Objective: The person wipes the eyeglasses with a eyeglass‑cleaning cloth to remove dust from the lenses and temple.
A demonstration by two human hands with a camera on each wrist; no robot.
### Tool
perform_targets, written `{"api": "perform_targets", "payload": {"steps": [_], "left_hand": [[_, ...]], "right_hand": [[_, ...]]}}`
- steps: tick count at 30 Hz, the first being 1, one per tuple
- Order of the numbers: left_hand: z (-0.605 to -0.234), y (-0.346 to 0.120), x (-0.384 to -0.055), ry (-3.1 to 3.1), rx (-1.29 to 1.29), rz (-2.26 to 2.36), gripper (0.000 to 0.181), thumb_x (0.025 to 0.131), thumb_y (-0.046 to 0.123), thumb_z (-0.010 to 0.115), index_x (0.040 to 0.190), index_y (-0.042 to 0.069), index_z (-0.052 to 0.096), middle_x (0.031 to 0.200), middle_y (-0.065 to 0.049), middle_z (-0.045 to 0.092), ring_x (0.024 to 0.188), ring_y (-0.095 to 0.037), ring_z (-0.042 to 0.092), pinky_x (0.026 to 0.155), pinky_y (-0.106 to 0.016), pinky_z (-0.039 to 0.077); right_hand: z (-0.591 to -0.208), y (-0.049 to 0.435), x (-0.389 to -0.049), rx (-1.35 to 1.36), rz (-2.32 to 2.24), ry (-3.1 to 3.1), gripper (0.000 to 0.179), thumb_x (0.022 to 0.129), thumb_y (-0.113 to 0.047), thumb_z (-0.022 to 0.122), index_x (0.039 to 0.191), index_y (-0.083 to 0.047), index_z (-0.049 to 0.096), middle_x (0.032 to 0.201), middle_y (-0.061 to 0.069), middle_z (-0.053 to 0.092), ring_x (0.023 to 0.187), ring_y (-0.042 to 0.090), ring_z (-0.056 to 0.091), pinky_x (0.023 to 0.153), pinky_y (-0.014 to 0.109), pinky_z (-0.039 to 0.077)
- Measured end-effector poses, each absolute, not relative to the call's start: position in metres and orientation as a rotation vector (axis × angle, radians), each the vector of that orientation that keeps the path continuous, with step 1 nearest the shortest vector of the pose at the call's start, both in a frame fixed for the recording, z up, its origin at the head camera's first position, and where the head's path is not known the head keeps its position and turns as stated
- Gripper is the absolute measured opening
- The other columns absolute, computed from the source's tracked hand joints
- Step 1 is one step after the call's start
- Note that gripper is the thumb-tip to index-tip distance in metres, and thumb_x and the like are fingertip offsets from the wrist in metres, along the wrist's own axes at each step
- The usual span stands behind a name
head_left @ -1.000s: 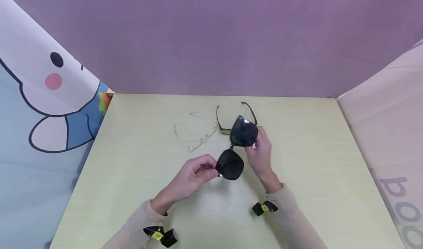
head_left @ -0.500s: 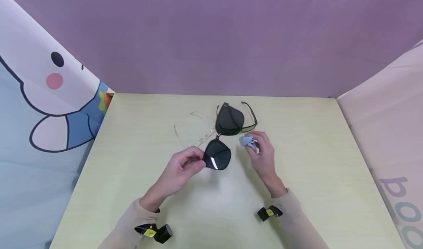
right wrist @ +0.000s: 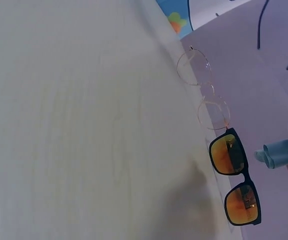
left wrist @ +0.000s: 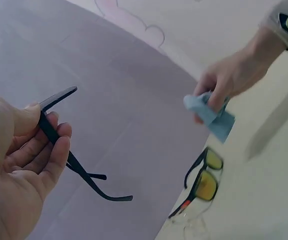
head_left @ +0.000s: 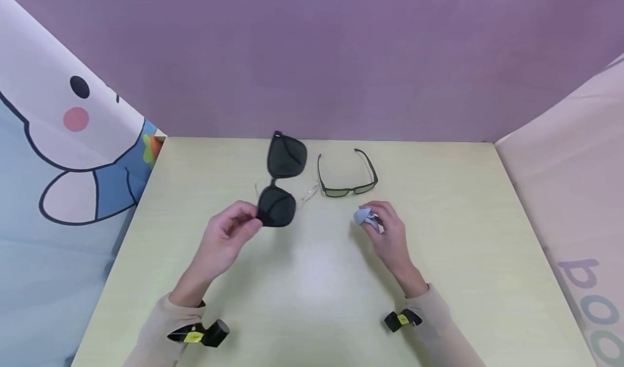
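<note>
My left hand (head_left: 226,240) pinches a pair of black sunglasses (head_left: 275,207) at one edge of the frame, holding them up above the table. Their temples (left wrist: 83,175) extend away from the fingers in the left wrist view. In my right hand (head_left: 388,237) is a crumpled light blue cloth (head_left: 366,217), gripped between thumb and fingers. Beyond it lies a second pair of dark-framed glasses (head_left: 348,190) with yellowish lenses and unfolded temples. Clear, thin-rimmed glasses (head_left: 308,195) lie to its left, partly covered by the sunglasses in the head view.
The pale wooden table (head_left: 468,221) ends at a purple backdrop (head_left: 312,58). A cartoon-printed cloth (head_left: 88,156) hangs on the left, and a light lettered cloth (head_left: 580,194) on the right. Each wrist wears a small black camera.
The left hand has carried the sunglasses leftward, away from the right hand. The right hand has drawn slightly back toward the body, and its cloth, earlier hidden behind a lens, now shows.
</note>
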State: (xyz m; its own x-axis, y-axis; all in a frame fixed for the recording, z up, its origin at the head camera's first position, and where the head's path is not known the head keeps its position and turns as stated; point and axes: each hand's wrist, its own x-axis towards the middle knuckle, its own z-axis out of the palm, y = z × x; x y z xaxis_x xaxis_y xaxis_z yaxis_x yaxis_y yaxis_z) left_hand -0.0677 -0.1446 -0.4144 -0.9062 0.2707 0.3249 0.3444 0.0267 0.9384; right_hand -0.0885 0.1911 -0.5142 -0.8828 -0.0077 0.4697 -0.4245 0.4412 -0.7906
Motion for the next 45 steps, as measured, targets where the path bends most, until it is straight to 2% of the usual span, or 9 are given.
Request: {"api": "perform_targets", "payload": {"steps": [6, 11, 14, 18, 21, 28, 31, 37, 45], "left_hand": [[-0.413, -0.167, -0.072, -2.303, -0.508, -1.848, 0.01, 0.097, -0.015, 0.059, 0.103, -0.009, 0.064, 0.096, 0.004, 0.067, 0.081, -0.008, 0.059, 0.07, -0.015, 0.052], [-0.421, -0.182, -0.08, -2.443, -0.359, -1.586, 0.007, 0.097, -0.008, 0.064, 0.103, -0.007, 0.067, 0.097, -0.011, 0.07, 0.091, -0.005, 0.062, 0.087, -0.009, 0.05], [-0.43, -0.19, -0.085, -2.528, -0.317, -1.374, 0.007, 0.096, -0.004, 0.069, 0.102, -0.005, 0.068, 0.096, -0.015, 0.072, 0.095, -0.013, 0.066, 0.093, -0.008, 0.046], [-0.447, -0.198, -0.094, -2.614, -0.312, -1.134, 0.009, 0.095, 0.0, 0.072, 0.101, -0.002, 0.067, 0.094, -0.016, 0.073, 0.093, -0.029, 0.069, 0.088, -0.03, 0.056], [-0.459, -0.204, -0.102, -2.678, -0.31, -0.999, 0.01, 0.094, 0.001, 0.073, 0.1, -0.003, 0.065, 0.093, -0.018, 0.071, 0.089, -0.034, 0.069, 0.079, -0.048, 0.058], [-0.485, -0.208, -0.117, -2.779, -0.294, -0.863, 0.009, 0.097, 0.001, 0.07, 0.099, -0.006, 0.064, 0.092, -0.02, 0.067, 0.082, -0.034, 0.065, 0.071, -0.049, 0.058], [-0.494, -0.208, -0.121, -2.758, -0.295, -0.839, 0.008, 0.096, -0.001, 0.07, 0.097, -0.007, 0.064, 0.09, -0.021, 0.067, 0.079, -0.033, 0.063, 0.068, -0.048, 0.057], [-0.507, -0.206, -0.13, -2.726, -0.339, -0.786, 0.008, 0.095, -0.004, 0.069, 0.096, -0.01, 0.063, 0.091, -0.025, 0.066, 0.083, -0.039, 0.064, 0.072, -0.052, 0.058], [-0.516, -0.201, -0.136, -2.793, -0.317, -0.764, 0.011, 0.098, -0.002, 0.066, 0.099, -0.012, 0.062, 0.093, -0.026, 0.065, 0.087, -0.041, 0.066, 0.075, -0.052, 0.059]], "right_hand": [[-0.517, 0.195, -0.085, 0.362, 1.434, -2.346, 0.034, 0.079, 0.019, 0.076, 0.11, 0.005, 0.071, 0.115, 0.017, 0.067, 0.101, 0.028, 0.067, 0.089, 0.009, 0.053], [-0.52, 0.197, -0.083, 0.365, 1.44, -2.382, 0.035, 0.08, 0.019, 0.076, 0.111, 0.005, 0.071, 0.116, 0.017, 0.068, 0.103, 0.032, 0.068, 0.089, 0.011, 0.054], [-0.521, 0.197, -0.082, 0.364, 1.433, -2.405, 0.036, 0.079, 0.018, 0.077, 0.112, 0.005, 0.07, 0.116, 0.017, 0.068, 0.103, 0.033, 0.068, 0.089, 0.011, 0.054], [-0.524, 0.197, -0.081, 0.37, 1.424, -2.425, 0.037, 0.078, 0.018, 0.078, 0.113, 0.006, 0.07, 0.117, 0.018, 0.067, 0.103, 0.034, 0.069, 0.089, 0.01, 0.054], [-0.526, 0.198, -0.08, 0.382, 1.415, -2.431, 0.037, 0.078, 0.018, 0.078, 0.113, 0.007, 0.069, 0.116, 0.018, 0.067, 0.103, 0.035, 0.069, 0.089, 0.011, 0.054], [-0.528, 0.2, -0.08, 0.377, 1.402, -2.439, 0.038, 0.077, 0.019, 0.077, 0.112, 0.007, 0.069, 0.116, 0.018, 0.067, 0.104, 0.036, 0.068, 0.094, 0.011, 0.052], [-0.528, 0.2, -0.08, 0.373, 1.392, -2.462, 0.038, 0.077, 0.018, 0.078, 0.112, 0.007, 0.069, 0.116, 0.018, 0.067, 0.105, 0.036, 0.069, 0.095, 0.018, 0.056], [-0.527, 0.199, -0.079, 0.383, 1.36, -2.615, 0.036, 0.08, 0.013, 0.078, 0.114, 0.005, 0.071, 0.117, 0.017, 0.067, 0.109, 0.036, 0.068, 0.097, 0.046, 0.059], [-0.528, 0.198, -0.077, 0.409, 1.338, -2.726, 0.04, 0.085, 0.007, 0.078, 0.124, 0.001, 0.071, 0.117, 0.015, 0.065, 0.111, 0.034, 0.066, 0.098, 0.048, 0.058]]}}
